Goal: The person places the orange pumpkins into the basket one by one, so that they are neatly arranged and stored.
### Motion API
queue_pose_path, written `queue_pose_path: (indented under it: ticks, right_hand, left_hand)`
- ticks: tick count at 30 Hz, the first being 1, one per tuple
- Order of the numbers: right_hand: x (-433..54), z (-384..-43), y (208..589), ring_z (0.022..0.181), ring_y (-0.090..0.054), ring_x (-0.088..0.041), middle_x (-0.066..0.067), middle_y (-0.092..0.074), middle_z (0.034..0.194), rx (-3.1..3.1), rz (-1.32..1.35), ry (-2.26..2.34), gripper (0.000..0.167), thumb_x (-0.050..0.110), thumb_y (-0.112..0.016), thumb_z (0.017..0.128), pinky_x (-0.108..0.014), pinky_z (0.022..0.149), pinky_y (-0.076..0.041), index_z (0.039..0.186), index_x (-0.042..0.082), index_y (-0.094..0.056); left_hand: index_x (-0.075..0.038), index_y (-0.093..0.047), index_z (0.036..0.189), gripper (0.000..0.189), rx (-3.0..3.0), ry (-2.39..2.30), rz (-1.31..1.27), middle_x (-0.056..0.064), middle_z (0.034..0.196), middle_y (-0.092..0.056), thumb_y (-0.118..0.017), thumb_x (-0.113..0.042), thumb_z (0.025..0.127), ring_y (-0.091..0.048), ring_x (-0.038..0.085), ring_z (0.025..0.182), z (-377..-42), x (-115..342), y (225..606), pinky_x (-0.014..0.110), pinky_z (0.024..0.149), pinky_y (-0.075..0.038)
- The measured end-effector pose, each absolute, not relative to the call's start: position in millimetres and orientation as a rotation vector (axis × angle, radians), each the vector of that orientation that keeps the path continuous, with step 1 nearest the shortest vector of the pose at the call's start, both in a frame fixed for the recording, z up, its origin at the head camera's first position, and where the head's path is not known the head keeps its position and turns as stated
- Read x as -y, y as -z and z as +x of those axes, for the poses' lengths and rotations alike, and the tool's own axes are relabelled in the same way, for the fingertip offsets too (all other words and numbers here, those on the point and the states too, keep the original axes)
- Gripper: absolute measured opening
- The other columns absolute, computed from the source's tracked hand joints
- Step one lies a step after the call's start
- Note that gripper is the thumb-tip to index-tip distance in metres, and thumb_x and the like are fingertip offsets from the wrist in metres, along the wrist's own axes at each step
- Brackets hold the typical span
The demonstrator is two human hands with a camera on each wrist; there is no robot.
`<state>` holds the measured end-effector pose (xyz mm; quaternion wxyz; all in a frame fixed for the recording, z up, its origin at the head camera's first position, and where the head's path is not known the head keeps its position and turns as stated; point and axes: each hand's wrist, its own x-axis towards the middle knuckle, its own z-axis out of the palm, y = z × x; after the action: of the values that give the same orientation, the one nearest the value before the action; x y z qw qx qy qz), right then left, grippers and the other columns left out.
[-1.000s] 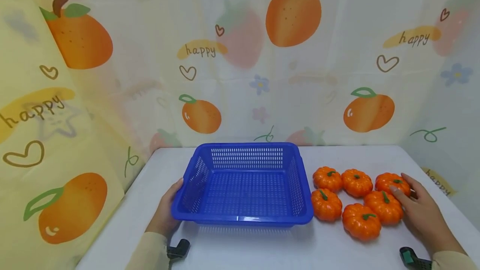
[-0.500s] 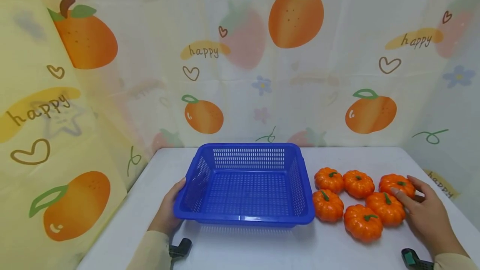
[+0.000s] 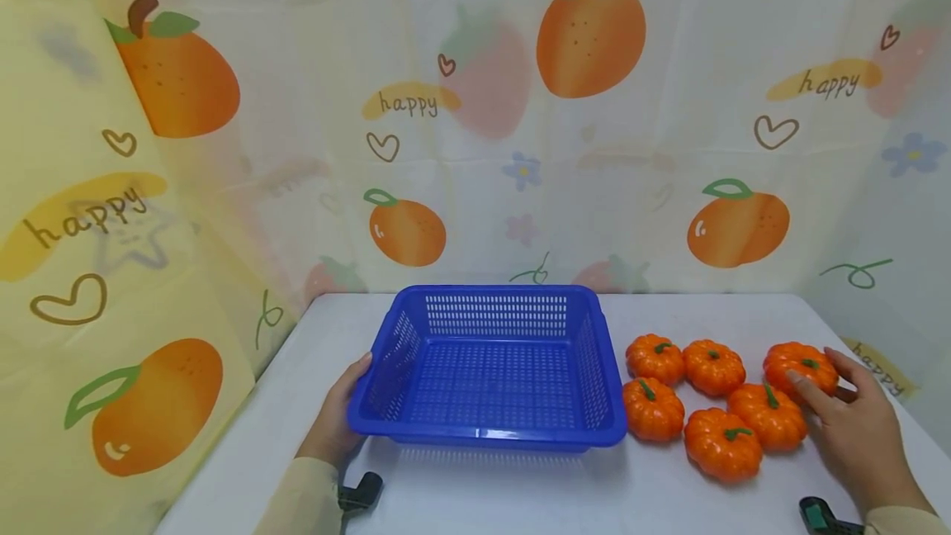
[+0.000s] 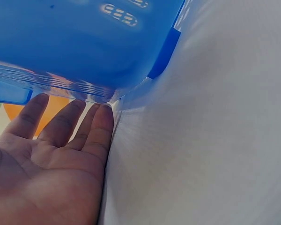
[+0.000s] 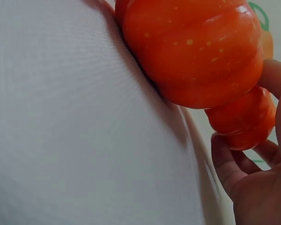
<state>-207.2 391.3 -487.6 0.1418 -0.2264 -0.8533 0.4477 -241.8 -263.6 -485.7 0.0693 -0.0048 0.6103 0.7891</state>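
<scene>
A blue plastic basket (image 3: 490,434) with slotted walls stands on the white table, nothing in it. My left hand (image 3: 336,415) is at its left side. In the left wrist view the fingers (image 4: 61,124) extend nearly straight and their tips touch the outer wall below the rim; the thumb is hidden there. My right hand (image 3: 854,415) holds an orange toy pumpkin (image 3: 795,366) with a green stem between thumb and fingers, at the right back of the group. In the right wrist view that pumpkin (image 5: 246,124) is partly covered by a nearer one (image 5: 196,56).
Several more orange pumpkins sit between basket and right hand, among them a front one (image 3: 722,448), one beside the held pumpkin (image 3: 768,419) and one by the basket wall (image 3: 654,411). A fruit-print cloth (image 3: 475,188) hangs behind the table (image 3: 475,494).
My right hand has moved a little to the right with the pumpkin, widening the gap to its neighbours. The left hand keeps its place at the basket. The head view has shifted slightly.
</scene>
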Motion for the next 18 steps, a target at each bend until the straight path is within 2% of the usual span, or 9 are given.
queue_pose_path:
  ticks: [12, 18]
  right_hand:
    - [-387, -206, 481, 0.148, -0.030, -0.060, -0.031, -0.018, 0.174, 2.431, -0.618, -1.275, 0.080, 0.036, -0.059, 0.113, -0.067, 0.118, -0.033, 0.172, 0.001, -0.017]
    - [-385, -204, 469, 0.146, -0.032, -0.064, -0.031, -0.021, 0.174, 2.425, -0.519, -1.188, 0.079, 0.032, -0.061, 0.113, -0.072, 0.116, -0.031, 0.171, -0.001, -0.020]
  left_hand:
    - [-0.011, -0.039, 0.168, 0.075, -1.893, -2.330, -0.002, 0.019, 0.165, -0.047, -0.049, -0.057, 0.110, -0.054, 0.031, 0.138, -241, 265, 485, 0.038, 0.104, -0.051]
    - [-0.010, -0.036, 0.169, 0.076, -1.880, -2.331, 0.007, 0.019, 0.167, -0.043, -0.049, -0.056, 0.110, -0.049, 0.033, 0.143, -241, 264, 485, 0.038, 0.107, -0.049]
